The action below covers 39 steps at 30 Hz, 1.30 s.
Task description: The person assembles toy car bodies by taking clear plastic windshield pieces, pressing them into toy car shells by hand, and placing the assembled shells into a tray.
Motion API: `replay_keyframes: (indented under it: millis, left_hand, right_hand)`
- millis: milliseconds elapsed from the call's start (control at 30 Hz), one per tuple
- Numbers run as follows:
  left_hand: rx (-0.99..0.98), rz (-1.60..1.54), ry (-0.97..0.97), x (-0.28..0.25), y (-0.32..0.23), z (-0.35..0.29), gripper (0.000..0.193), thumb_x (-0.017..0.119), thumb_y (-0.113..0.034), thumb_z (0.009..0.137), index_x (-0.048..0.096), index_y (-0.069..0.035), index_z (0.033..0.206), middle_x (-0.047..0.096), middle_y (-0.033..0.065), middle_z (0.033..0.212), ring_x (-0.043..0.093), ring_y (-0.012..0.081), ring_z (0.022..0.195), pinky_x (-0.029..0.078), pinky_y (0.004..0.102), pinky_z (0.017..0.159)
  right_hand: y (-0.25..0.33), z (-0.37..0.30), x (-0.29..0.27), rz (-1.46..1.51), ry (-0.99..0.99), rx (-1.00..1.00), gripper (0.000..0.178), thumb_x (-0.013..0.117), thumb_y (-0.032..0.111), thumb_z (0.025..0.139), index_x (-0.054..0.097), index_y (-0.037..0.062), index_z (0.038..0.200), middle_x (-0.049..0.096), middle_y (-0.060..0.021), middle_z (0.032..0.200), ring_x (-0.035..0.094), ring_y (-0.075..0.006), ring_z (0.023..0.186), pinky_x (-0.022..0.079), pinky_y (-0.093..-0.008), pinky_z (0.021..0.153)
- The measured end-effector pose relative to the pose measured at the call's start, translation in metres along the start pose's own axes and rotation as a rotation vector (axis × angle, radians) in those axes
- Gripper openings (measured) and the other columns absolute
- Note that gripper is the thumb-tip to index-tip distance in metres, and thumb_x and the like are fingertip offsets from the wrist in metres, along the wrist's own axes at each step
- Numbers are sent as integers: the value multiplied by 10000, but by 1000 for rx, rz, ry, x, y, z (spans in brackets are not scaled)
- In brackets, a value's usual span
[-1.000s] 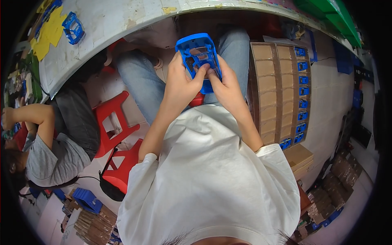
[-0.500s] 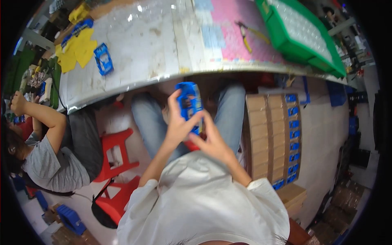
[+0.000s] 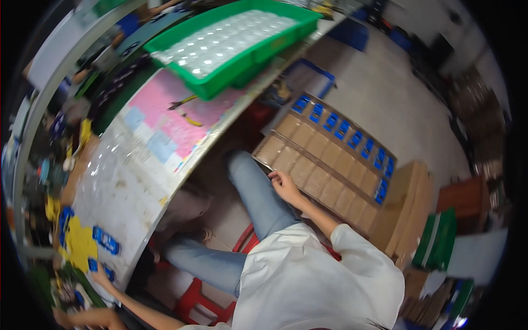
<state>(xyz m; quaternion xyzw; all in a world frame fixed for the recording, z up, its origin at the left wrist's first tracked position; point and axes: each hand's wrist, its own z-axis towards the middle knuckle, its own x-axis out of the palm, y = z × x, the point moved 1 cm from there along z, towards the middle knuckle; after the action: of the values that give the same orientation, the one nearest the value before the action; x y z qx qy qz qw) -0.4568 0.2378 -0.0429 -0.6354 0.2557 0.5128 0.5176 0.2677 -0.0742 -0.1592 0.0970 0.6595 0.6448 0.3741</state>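
My left hand (image 3: pixel 101 276) reaches to the table's left end, its fingers closed about a small blue toy car (image 3: pixel 93 265). Just beyond it another blue toy car (image 3: pixel 106 240) lies on the white tabletop, beside yellow sheets (image 3: pixel 81 242). A further blue toy car (image 3: pixel 65 219) rests at the sheets' far edge. My right hand (image 3: pixel 284 186) hovers above my knee by the near edge of a divided cardboard box (image 3: pixel 313 159), fingers loosely bent and apart, with nothing seen in them. Several blue toy cars (image 3: pixel 342 130) fill the box's outer row.
A green tray (image 3: pixel 236 63) of clear plastic pieces stands on the table (image 3: pixel 132 181). Yellow-handled pliers (image 3: pixel 187 110) lie on a pink sheet. Red stools (image 3: pixel 203 302) are below, and a person's forearm (image 3: pixel 91 318) is close to my left arm.
My view has swung to the right. My hands, earlier together around a blue toy car over my lap, are now apart: the left out at the table, the right beside the box.
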Motion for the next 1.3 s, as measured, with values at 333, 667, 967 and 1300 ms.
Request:
replay_keyframes:
  millis: [333,667,967,1300]
  left_hand:
    - [550,252,-916,-21,-145,-117,366,561,-240,817,531,29,1063,571,178,1010,537,333,914,413,423,801]
    - [847,-133,-566,21,-300,-179,242,555,-48,709,567,-31,950,550,160,980,497,317,957,366,376,862]
    - [1072,-336,-308,88,-361,-146,172,570,-46,677,543,-32,846,541,140,860,506,317,849,403,386,741]
    - [1176,-249,-267,140,-412,-152,240,631,-120,675,551,-51,890,538,98,854,507,276,821,403,360,724]
  right_hand:
    - [-155,-38,-232,-821,-700,747,510,613,214,716,445,-32,1131,445,-250,1176,414,-381,1109,335,-453,930]
    - [-237,-175,-346,-1142,-638,1216,513,530,442,776,507,53,1109,461,-220,1118,480,-371,1028,443,-463,813]
    - [-221,-155,-356,-981,-748,1212,517,625,338,757,458,-17,1093,501,-250,1079,510,-379,1006,441,-451,825]
    - [-135,-64,-313,-806,-1043,44,540,685,321,741,421,-56,1024,496,-221,956,512,-346,846,423,-405,761]
